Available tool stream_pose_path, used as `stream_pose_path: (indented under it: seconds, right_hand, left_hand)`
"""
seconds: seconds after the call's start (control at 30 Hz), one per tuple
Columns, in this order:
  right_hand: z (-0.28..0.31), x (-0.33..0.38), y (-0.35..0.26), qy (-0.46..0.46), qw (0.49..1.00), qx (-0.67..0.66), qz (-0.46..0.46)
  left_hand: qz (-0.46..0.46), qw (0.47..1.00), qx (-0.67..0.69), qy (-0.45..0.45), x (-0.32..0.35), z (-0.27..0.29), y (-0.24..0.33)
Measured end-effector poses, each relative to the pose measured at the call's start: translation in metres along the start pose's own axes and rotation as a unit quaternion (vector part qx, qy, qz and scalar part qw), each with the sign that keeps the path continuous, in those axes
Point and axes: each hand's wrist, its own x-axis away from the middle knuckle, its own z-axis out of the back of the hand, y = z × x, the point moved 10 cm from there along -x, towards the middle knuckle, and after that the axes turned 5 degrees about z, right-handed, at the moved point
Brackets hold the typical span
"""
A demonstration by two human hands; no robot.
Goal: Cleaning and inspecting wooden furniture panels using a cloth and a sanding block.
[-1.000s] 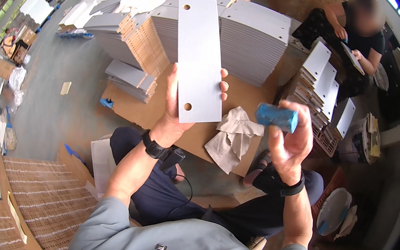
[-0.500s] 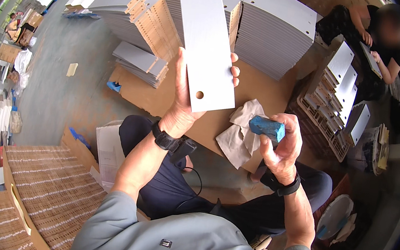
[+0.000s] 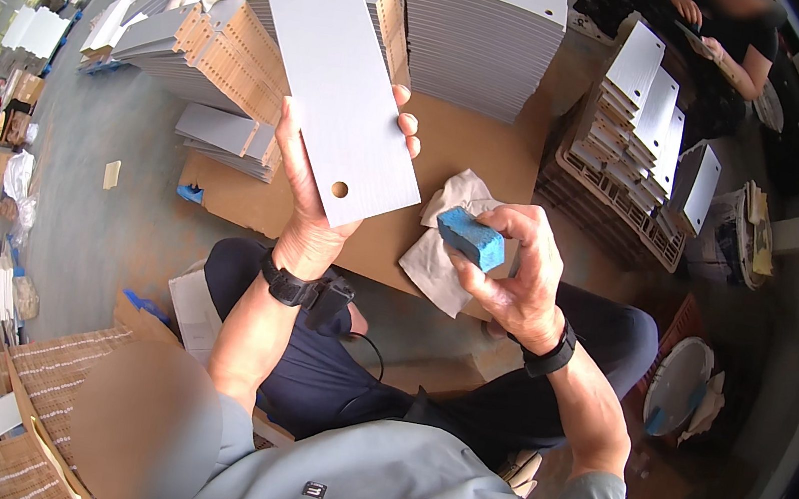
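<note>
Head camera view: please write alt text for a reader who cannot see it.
A seated person's left hand holds up a long grey rectangular panel with round holes, while the right hand grips a blue sanding block beside it. Below lie a crumpled beige cloth and brown cardboard sheet.

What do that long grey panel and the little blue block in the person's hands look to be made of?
The grey panel in the left hand looks like rigid board, perhaps coated wood composite: flat, matte, with clean round holes, and similar stacked boards show tan cores. The blue block in the right hand looks like foam or an abrasive sponge, with its rough, dull surface; I can't be sure.
</note>
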Motion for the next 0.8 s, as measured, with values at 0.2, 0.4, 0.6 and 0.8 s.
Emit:
stream_pose_path:
  seconds: [0.2, 0.4, 0.6, 0.8]
  right_hand:
    - [0.001, -0.002, 0.000, 0.005, 1.000, 0.015, 0.003]
    - [-0.002, -0.007, -0.003, 0.007, 1.000, 0.020, 0.021]
    - [-0.005, -0.008, -0.001, 0.004, 0.999, 0.029, 0.014]
    - [-0.009, -0.007, -0.001, -0.002, 1.000, 0.026, 0.009]
  left_hand:
    - [-0.004, 1.000, -0.012, 0.006, 0.003, -0.014, -0.008]
    - [-0.003, 1.000, -0.023, 0.016, 0.006, -0.012, -0.008]
    - [-0.007, 0.999, -0.038, 0.016, 0.004, -0.007, -0.006]
    - [-0.003, 1.000, -0.017, 0.020, 0.004, -0.006, -0.007]
